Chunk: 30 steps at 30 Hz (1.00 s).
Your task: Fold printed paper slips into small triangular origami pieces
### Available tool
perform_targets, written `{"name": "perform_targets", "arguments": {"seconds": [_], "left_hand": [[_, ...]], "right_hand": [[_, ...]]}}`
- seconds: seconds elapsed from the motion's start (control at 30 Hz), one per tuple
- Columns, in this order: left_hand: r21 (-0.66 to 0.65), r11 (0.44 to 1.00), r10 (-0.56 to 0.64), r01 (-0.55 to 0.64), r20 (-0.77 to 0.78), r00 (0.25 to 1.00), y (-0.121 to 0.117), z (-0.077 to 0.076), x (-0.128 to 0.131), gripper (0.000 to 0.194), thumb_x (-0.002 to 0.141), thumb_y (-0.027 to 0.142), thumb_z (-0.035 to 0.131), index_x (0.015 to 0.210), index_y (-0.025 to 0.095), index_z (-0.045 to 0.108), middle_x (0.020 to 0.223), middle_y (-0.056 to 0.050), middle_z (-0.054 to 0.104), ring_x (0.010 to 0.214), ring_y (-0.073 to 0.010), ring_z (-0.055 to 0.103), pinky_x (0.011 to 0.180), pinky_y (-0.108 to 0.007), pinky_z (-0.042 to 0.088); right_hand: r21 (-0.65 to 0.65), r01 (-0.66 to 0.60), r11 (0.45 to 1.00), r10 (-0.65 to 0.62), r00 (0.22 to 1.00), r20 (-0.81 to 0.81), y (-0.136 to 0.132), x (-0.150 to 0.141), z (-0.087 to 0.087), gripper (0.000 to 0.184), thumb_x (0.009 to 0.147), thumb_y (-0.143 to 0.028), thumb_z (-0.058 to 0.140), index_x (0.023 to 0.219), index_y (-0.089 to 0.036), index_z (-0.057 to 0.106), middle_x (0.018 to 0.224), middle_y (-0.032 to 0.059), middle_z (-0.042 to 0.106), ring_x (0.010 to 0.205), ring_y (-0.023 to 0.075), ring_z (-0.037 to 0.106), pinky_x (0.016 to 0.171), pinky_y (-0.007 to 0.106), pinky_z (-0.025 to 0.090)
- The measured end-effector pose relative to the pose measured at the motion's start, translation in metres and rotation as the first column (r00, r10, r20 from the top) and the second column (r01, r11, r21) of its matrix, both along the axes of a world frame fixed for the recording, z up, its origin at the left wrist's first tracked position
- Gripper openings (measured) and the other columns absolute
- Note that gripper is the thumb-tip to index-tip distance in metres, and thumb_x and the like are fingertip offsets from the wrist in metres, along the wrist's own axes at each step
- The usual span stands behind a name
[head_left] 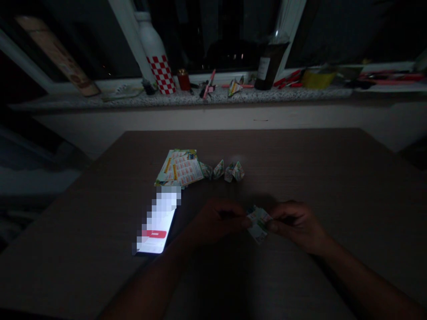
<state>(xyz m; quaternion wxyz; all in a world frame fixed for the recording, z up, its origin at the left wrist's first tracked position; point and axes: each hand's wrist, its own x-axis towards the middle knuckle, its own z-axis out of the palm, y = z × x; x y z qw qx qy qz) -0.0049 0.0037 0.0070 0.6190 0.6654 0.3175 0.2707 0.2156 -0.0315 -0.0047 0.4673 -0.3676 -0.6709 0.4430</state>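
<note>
Between my two hands is a small piece of printed paper [258,229], partly folded, held just over the table. My left hand [222,222] pinches its left edge between thumb and finger. On the other side, my right hand [295,224] grips the right edge the same way. Fingertips hide parts of the paper, and dim light blurs its folds. Beyond my hands, several small folded paper shapes [218,170] stand in a row. Left of them lies a stack of flat printed sheets [187,171] with number grids.
A phone with a lit screen [158,222] lies left of my hands on the wooden table [316,164]. Along the granite windowsill [133,101] stand a red-and-white checkered bottle [162,71], a small red jar [183,80], a dark labelled package [265,69] and pens [209,84].
</note>
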Motion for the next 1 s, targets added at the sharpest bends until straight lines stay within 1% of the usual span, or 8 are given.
{"name": "perform_targets", "arguments": {"seconds": [0.13,0.23,0.4,0.53,0.67,0.8,0.9,1.0], "left_hand": [[0.183,0.982,0.042,-0.041,-0.003,0.999,-0.0007,0.0033,0.0016,0.020,0.080,0.031,0.065,0.074,0.013,0.069,0.072,-0.003,0.065,0.067,-0.0125,0.058,0.062,-0.022,0.042],[0.273,0.961,0.040,-0.040,0.005,0.999,-0.0014,0.0044,0.0022,0.019,0.082,0.030,0.063,0.074,0.013,0.069,0.072,-0.004,0.066,0.066,-0.0125,0.059,0.062,-0.022,0.043],[0.333,0.942,0.043,-0.043,0.007,0.999,-0.0028,0.0025,0.0020,0.019,0.083,0.030,0.062,0.075,0.015,0.070,0.073,-0.004,0.068,0.066,-0.0132,0.061,0.062,-0.023,0.045],[0.390,0.919,0.039,-0.052,0.040,0.998,-0.0054,0.0027,0.0034,0.014,0.082,0.028,0.063,0.078,0.016,0.070,0.080,-0.006,0.070,0.073,-0.0149,0.065,0.068,-0.025,0.049],[0.413,0.907,0.053,-0.075,0.065,0.996,-0.0072,0.0039,0.0048,0.011,0.082,0.025,0.064,0.078,0.017,0.071,0.085,-0.006,0.071,0.076,-0.0147,0.066,0.068,-0.024,0.050],[0.431,0.898,0.066,-0.094,0.080,0.995,-0.0074,0.0046,0.0044,0.008,0.082,0.022,0.065,0.085,0.018,0.071,0.087,-0.005,0.072,0.079,-0.0150,0.066,0.071,-0.026,0.050],[0.446,0.874,0.167,-0.194,0.101,0.981,-0.0076,0.0053,0.0040,0.012,0.079,0.024,0.069,0.090,0.019,0.071,0.088,-0.005,0.073,0.083,-0.0167,0.067,0.075,-0.028,0.051],[0.443,0.855,0.242,-0.271,0.122,0.963,-0.0078,0.0050,0.0050,0.009,0.076,0.025,0.072,0.083,0.019,0.072,0.088,-0.005,0.073,0.081,-0.0165,0.067,0.072,-0.027,0.052]], "right_hand": [[0.116,0.018,0.993,-0.027,0.997,0.077,-0.0012,0.0013,0.0055,0.008,0.079,-0.020,0.068,0.072,-0.017,0.070,0.064,0.0027,0.072,0.055,0.0126,0.065,0.052,0.020,0.051],[0.149,-0.002,0.989,-0.017,0.991,0.130,-0.0017,0.0022,0.0082,0.007,0.080,-0.018,0.066,0.074,-0.018,0.069,0.068,0.0029,0.072,0.059,0.0136,0.067,0.055,0.022,0.053],[0.186,0.013,0.982,-0.046,0.984,0.174,-0.0012,0.0022,0.0097,0.007,0.080,-0.018,0.066,0.074,-0.019,0.068,0.066,0.0022,0.072,0.057,0.0134,0.066,0.054,0.022,0.052],[0.241,0.048,0.969,-0.088,0.984,0.154,-0.0012,0.0002,0.0088,0.008,0.080,-0.020,0.065,0.073,-0.020,0.068,0.064,0.0017,0.071,0.055,0.0141,0.066,0.051,0.023,0.051],[0.296,0.152,0.943,-0.188,0.977,0.098,-0.0030,-0.0020,0.0067,0.005,0.076,-0.017,0.069,0.074,-0.021,0.069,0.065,0.0002,0.073,0.056,0.0138,0.067,0.053,0.022,0.054],[0.266,0.247,0.932,-0.274,0.959,0.072,-0.0046,-0.0043,0.0069,0.003,0.073,-0.020,0.073,0.073,-0.021,0.070,0.067,0.0018,0.074,0.056,0.0153,0.069,0.053,0.022,0.056],[0.198,0.316,0.928,-0.337,0.938,0.083,-0.0048,-0.0053,0.0078,0.010,0.073,-0.028,0.074,0.068,-0.020,0.071,0.063,0.0027,0.074,0.053,0.0159,0.068,0.050,0.023,0.056],[0.164,0.342,0.925,-0.359,0.929,0.090,-0.0044,-0.0056,0.0078,0.012,0.073,-0.031,0.074,0.068,-0.021,0.071,0.062,0.0031,0.074,0.052,0.0167,0.068,0.049,0.023,0.056]]}}
